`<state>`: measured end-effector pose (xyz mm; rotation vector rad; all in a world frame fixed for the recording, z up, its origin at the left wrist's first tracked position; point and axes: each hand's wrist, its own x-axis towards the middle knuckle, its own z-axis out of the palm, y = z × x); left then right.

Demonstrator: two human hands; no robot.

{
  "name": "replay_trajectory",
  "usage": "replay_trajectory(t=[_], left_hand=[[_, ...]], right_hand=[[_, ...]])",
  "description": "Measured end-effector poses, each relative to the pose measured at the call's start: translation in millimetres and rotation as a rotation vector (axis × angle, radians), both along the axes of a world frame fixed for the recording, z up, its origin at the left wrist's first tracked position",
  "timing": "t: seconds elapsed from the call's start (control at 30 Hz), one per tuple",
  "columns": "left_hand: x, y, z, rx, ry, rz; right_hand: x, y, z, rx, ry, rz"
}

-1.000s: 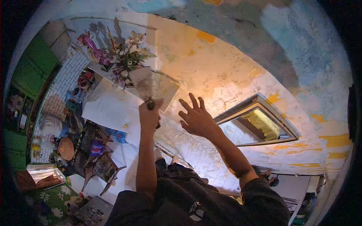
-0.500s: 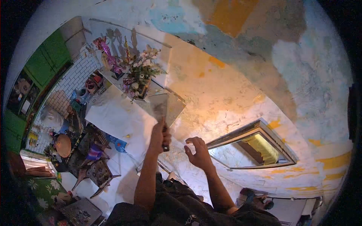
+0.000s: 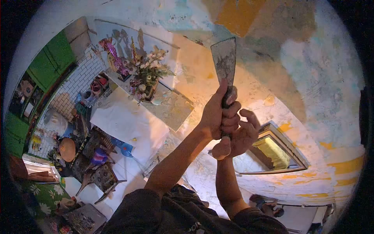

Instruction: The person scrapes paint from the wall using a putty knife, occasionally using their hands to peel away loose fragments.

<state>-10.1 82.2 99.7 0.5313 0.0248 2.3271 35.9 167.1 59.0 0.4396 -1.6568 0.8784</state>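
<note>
My left hand is closed around the dark handle of a putty knife, thumb lying along the base of the blade. The knife stands nearly upright, its wide, smudged metal blade toward the top of the view, overlapping the patchy painted surface. Close under the left fist, my right hand is cupped around the lower end of the handle. Its fingers are bent but spread from the thumb, not wrapped tight. The butt of the handle is partly hidden between the two hands.
A framed opening with yellow cloth lies to the right. At left are a white-covered table, flower arrangements, chairs and green cabinets. Another person shows low at the right.
My left hand has swung up and right with the putty knife, whose blade now shows clearly. My right hand has moved up and right, to the handle's lower end.
</note>
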Motion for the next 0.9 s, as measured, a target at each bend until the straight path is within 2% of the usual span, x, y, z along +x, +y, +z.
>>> replay_trajectory(t=[0.1,0.17,0.23,0.3,0.4,0.5,0.63,0.7,0.73,0.9], left_hand=[[-5.9,9.2,4.9,0.063,-0.035,0.027],[-8.8,6.3,10.9,0.055,-0.071,0.048],[-9.0,4.8,13.0,0.050,-0.112,0.073],[-8.9,6.0,13.0,0.209,-0.161,0.007],[-5.7,6.4,16.0,0.265,-0.155,0.024],[-11.5,0.4,21.9,0.154,-0.235,0.074],[-20.8,-8.2,22.1,0.180,-0.166,0.040],[-12.6,-7.5,25.6,0.091,-0.275,0.044],[-13.8,-6.9,22.3,0.080,-0.204,0.041],[-24.5,-18.0,23.2,0.111,-0.188,0.042]], right_hand=[[-2.8,-15.4,36.8,-0.010,0.003,0.028],[-8.5,-16.1,49.2,0.177,0.070,-0.005],[-11.0,-20.0,51.1,0.130,0.092,0.015],[-8.2,-23.7,58.0,0.130,0.022,0.044],[-6.4,-27.6,61.6,0.135,0.013,0.026],[-15.0,-33.0,68.5,0.106,0.035,0.045],[-26.4,-36.1,66.0,0.129,0.030,0.045],[-19.6,-39.3,67.5,0.147,0.054,0.039],[-18.2,-41.4,67.4,0.111,0.053,0.037],[-33.1,-48.3,69.9,0.100,0.057,0.010]])
